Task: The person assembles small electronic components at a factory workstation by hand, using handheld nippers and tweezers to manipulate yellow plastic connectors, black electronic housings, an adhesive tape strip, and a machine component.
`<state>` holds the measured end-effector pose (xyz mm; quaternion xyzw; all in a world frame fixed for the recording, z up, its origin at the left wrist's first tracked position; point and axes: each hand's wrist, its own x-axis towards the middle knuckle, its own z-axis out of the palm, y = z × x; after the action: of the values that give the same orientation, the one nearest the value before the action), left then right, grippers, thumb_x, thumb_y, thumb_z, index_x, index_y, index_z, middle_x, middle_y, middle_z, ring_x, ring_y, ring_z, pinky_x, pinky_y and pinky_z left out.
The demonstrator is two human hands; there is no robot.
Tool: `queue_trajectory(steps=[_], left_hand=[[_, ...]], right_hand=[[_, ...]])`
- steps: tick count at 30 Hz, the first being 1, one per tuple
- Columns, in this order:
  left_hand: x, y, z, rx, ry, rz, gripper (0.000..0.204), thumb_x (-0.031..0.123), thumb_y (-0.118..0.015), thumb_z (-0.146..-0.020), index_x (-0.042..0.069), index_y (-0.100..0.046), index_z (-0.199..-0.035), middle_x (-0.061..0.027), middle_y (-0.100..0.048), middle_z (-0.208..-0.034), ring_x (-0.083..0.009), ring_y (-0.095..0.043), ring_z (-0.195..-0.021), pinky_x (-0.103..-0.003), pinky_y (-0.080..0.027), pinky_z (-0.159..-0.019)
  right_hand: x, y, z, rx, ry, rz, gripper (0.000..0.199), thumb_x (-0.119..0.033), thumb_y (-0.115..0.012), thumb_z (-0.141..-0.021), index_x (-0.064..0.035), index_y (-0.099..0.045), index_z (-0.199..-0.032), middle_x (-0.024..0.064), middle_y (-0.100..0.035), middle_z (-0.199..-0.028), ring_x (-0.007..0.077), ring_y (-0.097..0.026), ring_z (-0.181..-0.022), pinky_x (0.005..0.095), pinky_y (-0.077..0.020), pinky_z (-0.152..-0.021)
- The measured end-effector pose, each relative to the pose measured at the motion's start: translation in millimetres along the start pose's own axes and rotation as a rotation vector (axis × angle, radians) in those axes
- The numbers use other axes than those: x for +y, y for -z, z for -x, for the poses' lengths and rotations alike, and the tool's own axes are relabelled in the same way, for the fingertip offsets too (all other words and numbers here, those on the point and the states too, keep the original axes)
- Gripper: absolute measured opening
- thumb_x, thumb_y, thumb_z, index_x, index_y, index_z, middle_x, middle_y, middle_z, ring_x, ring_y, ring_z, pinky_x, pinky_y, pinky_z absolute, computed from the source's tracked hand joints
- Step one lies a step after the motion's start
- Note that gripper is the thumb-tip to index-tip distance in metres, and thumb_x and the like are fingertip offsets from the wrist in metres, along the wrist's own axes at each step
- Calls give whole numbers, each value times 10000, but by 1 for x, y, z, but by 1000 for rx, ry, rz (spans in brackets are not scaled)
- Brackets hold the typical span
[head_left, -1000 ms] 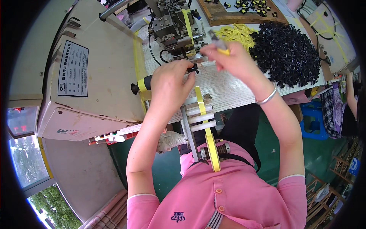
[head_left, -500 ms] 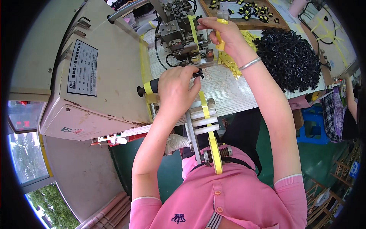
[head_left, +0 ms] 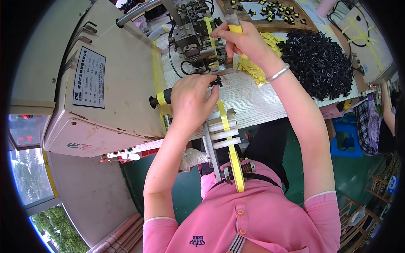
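Note:
My left hand is closed around a black-handled rod that has a yellow band near its round end. At those fingertips sits a small black toothed part, just in front of the metal tape machine. My right hand grips a yellow-handled brush with a pale tip pointing up and away. Its thumb and forefinger reach to the yellow tape strip on the machine; whether they touch it I cannot tell. Below, a yellow tape roll feeds up past white rollers.
A heap of black plastic parts lies at the right, beside yellow tape pieces. Behind it, a wooden tray bears finished-looking black-and-yellow parts. A large beige machine housing stands at the left. Another person's arm shows at the far right.
My right hand has shifted left and slightly down, and the brush has turned in it. The left hand keeps its hold on the rod; the whole view has shifted slightly.

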<state>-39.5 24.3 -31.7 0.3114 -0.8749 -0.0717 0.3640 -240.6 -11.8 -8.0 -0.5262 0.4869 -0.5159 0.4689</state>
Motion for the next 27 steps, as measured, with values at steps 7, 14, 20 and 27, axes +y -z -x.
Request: queue_trajectory(steps=[7,14,20,27], left_hand=[[-2,-2,-2,18,89,145,149,88,-702,-686,78,-622,-811,-49,-654,-795,-248,-628,-765,-367,-453,-667],[-1,-1,-2,-16,128,139,164,88,-702,-688,86,-597,-815,-39,-641,-746,-254,-617,-713,-369,-441,-655],[-1,3,-1,-36,128,103,169,76,-705,-700,71,-589,-824,-38,-653,-779,-233,-624,-719,-340,-461,-652],[0,4,-4,-86,137,86,189,63,-707,-715,47,-564,-837,-45,-667,-835,-220,-638,-747,-316,-494,-669]], right_hand=[[18,-10,70,152,235,290,97,-103,-574,-900,-18,-613,-876,32,-624,-844,50,-495,-484,199,-388,-445],[25,-37,75,129,274,294,78,-75,-573,-891,-11,-617,-895,33,-620,-908,48,-500,-541,204,-397,-465],[7,-15,80,2,-60,364,100,-112,-601,-869,-18,-633,-855,12,-616,-756,54,-487,-499,210,-371,-444],[42,-28,86,35,-310,27,129,-147,-625,-850,-21,-653,-842,47,-612,-670,77,-496,-450,237,-377,-417]])
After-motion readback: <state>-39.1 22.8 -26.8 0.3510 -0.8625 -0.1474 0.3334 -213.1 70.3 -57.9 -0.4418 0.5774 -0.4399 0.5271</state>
